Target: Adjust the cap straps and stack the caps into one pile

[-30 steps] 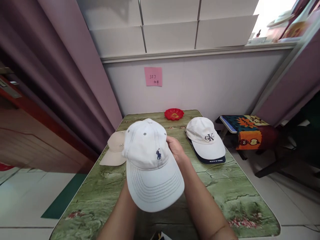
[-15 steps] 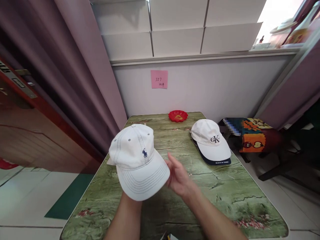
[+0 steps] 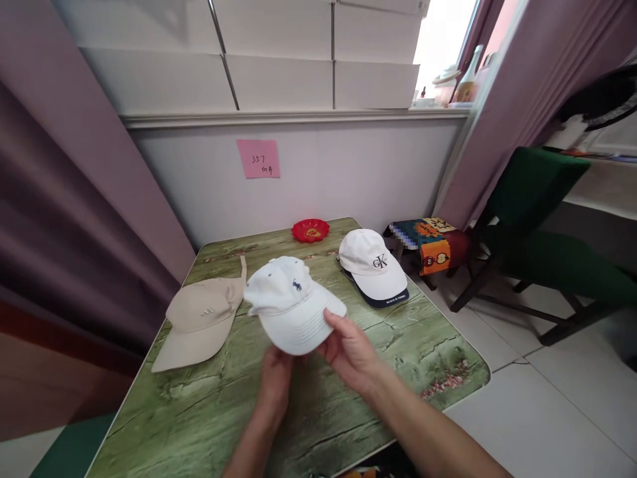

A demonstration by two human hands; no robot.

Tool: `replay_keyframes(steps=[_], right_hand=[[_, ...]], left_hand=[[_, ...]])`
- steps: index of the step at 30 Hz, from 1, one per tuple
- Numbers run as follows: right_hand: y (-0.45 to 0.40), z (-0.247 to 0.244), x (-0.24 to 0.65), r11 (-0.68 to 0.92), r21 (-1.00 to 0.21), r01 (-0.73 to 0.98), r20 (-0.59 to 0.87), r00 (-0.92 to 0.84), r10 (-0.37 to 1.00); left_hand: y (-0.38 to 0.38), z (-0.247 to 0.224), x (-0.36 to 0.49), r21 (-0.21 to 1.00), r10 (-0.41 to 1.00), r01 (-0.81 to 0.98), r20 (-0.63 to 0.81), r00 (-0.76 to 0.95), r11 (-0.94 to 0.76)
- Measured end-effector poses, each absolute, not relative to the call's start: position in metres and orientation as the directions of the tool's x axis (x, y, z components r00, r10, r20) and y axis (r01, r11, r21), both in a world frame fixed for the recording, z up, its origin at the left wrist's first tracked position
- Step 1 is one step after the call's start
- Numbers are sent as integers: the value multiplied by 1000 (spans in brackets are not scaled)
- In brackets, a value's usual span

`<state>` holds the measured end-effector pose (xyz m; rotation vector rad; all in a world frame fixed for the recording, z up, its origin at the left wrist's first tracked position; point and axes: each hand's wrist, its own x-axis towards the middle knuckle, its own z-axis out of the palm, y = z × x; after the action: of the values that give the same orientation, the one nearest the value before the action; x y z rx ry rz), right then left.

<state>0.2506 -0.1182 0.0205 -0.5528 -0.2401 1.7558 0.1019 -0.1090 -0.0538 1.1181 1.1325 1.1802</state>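
Observation:
A white baseball cap (image 3: 286, 302) with a small dark blue rider emblem is held above the table, its brim tilted towards me and to the right. My right hand (image 3: 346, 345) grips the brim's right edge, thumb on top and fingers beneath. From below, my left hand (image 3: 279, 372) supports the cap; its fingers are mostly hidden under the brim. To the left lies a flattened beige cap (image 3: 204, 318) with its strap sticking up. On the right, a white cap with black letters (image 3: 368, 259) sits stacked on a dark navy cap (image 3: 393, 301).
The caps are on a green wood-patterned table (image 3: 209, 411). A red scalloped dish (image 3: 310, 230) stands at its back edge. A pink note (image 3: 259, 159) is stuck on the wall. Beyond the table's right side are a cloth-covered stool (image 3: 428, 242) and a green chair (image 3: 537, 179).
My view has turned right. The white cap has moved right and away from the beige cap, which is now uncovered. My right thumb has closed onto the brim.

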Motion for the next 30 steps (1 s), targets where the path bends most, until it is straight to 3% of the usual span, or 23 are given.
replay_keyframes(steps=[4,10,17,20,26,30], right_hand=[[-97,34,286,-88,-540,-837,-175,9,985],[-64,56,327,116,-564,-818,-77,191,979],[-10,82,381,175,-562,-808,39,186,982],[2,65,403,216,-543,-811,-47,286,957],[-1,-11,426,122,-548,-827,-434,406,804],[-3,-34,429,105,-537,-837,-482,407,776]], left_hand=[[-126,-79,94,993,998,120,-23,56,16],[-133,-85,90,965,989,253,35,145,-71],[-134,-86,90,949,985,300,52,165,-101],[-134,-86,89,949,985,298,58,163,-105],[-133,-82,91,955,986,285,42,161,-88],[-134,-80,91,957,989,281,30,147,-70]])
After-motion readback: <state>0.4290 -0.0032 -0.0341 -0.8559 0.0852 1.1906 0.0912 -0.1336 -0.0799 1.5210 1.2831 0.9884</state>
